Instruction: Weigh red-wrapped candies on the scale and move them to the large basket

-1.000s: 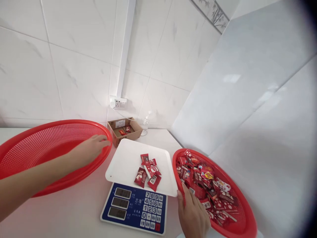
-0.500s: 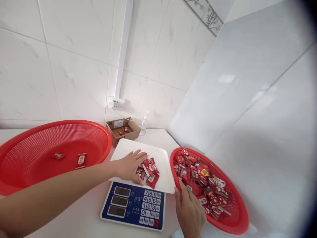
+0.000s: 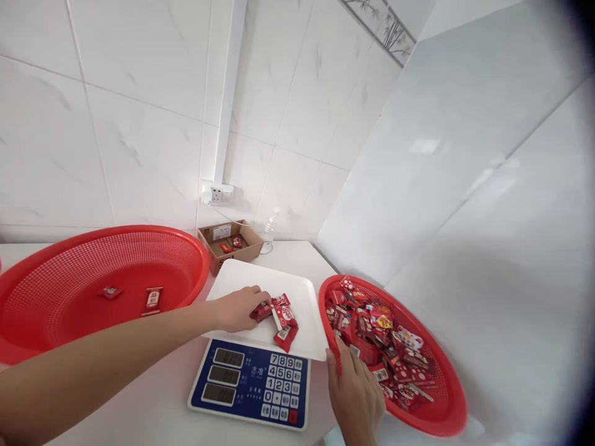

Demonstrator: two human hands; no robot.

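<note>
On the white weighing tray [image 3: 237, 279], my left hand [image 3: 242, 308] has its fingers curled round a dark red wrapped candy [image 3: 263, 311]. More red wrapped candies [image 3: 285, 316] lie against it on the tray, just right of my fingertips. My right hand [image 3: 356, 384] grips the near left rim of a red plastic basket [image 3: 446, 402] heaped with wrapped candies [image 3: 372, 328]. That basket is tilted, its left rim beside the tray's right edge. Under the tray sits a blue digital scale [image 3: 253, 390] with lit displays and a keypad.
A large red basket [image 3: 139, 238] at the left holds two or three candies. Behind the tray stand a small cardboard box [image 3: 246, 248] with candies in it and a clear plastic bottle [image 3: 270, 229]. Tiled wall and a socket [image 3: 217, 193] are at the back.
My left hand was spread flat over the candies; its fingers have drawn in and curled round a candy, moving slightly left. The right hand keeps its hold on the basket rim.
</note>
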